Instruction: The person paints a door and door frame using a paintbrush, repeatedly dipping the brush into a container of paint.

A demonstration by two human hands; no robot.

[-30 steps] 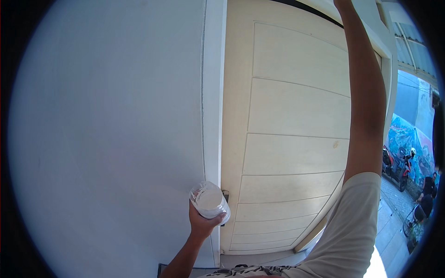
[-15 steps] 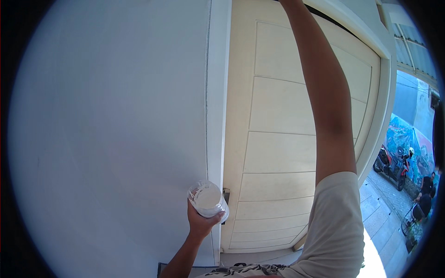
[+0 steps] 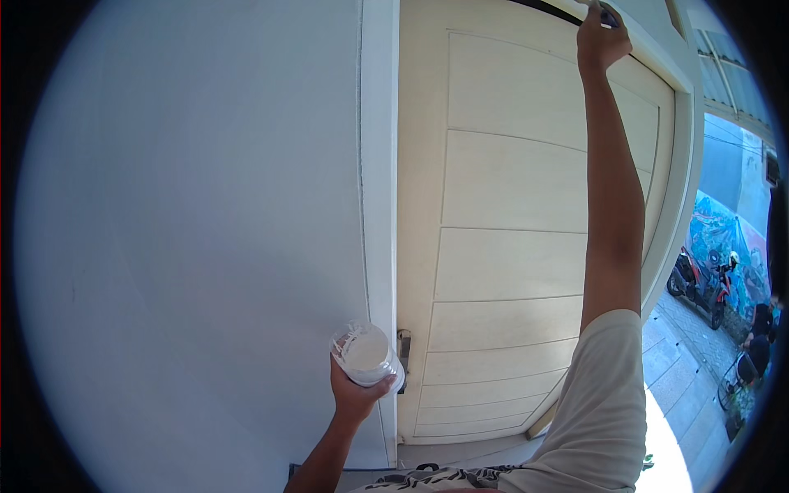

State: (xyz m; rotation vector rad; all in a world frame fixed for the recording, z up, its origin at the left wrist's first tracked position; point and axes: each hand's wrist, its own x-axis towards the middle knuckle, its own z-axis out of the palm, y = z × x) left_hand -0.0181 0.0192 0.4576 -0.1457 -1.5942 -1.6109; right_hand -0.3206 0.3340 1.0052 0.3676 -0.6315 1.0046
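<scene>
My left hand (image 3: pixel 353 399) is closed round a clear plastic container (image 3: pixel 396 366) held low by the door's left edge. Thick white paint (image 3: pixel 366 349) fills it to some depth, with white smears on the inner wall. High at the upper right, my right hand (image 3: pixel 602 43) reaches to the top of the white door frame (image 3: pixel 649 59). Its fingers are closed on a dark-handled tool (image 3: pixel 608 16); the tool's working end is cut off by the picture's upper edge, so its kind is unclear. Behind my right arm stands the cream panelled door (image 3: pixel 509 263), shut.
A pale wall (image 3: pixel 205 246) fills the left side. The door handle (image 3: pixel 403 345) is just beside the container. Outside at the right, a motorcycle (image 3: pixel 703 283) stands on paving (image 3: pixel 678 386) before a painted mural wall (image 3: pixel 715 226). A dark-clothed person (image 3: pixel 760 324) is near a bicycle (image 3: pixel 731 382).
My right arm has swung right and a little lower along the frame's top, so its hand now shows. My left hand holds the container almost where it was.
</scene>
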